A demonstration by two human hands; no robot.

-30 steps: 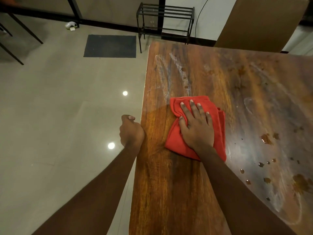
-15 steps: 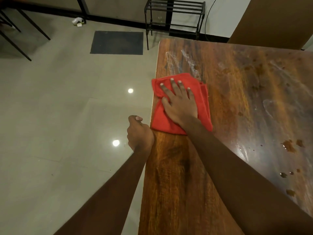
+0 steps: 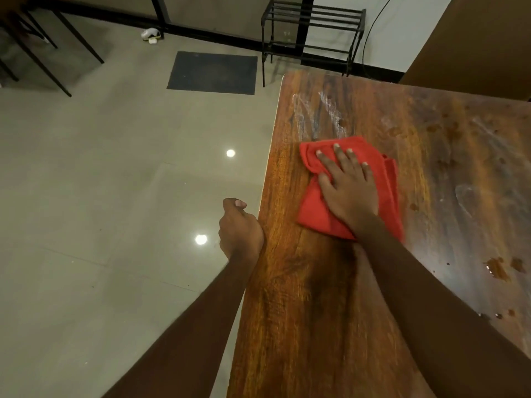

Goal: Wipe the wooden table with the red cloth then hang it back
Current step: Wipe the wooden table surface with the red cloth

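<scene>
A folded red cloth (image 3: 313,208) lies flat on the wooden table (image 3: 301,297), a short way in from its left edge. My right hand (image 3: 349,188) presses down on the cloth with straight, spread fingers. My left hand (image 3: 240,229) hangs just off the table's left edge, loosely curled, holding nothing; its side seems to touch the edge. The tabletop shows white smears beyond the cloth and brown spots and droplets (image 3: 498,267) to the right.
A black metal rack (image 3: 313,33) stands on the floor beyond the table's far left corner. A dark mat (image 3: 212,72) lies on the tiled floor, with black chair legs (image 3: 43,53) at far left. A brown panel (image 3: 474,44) rises behind the table at right.
My right hand slid the cloth from mid-table out to the left edge and further away, then back to the right onto the table. My left hand stayed at the edge.
</scene>
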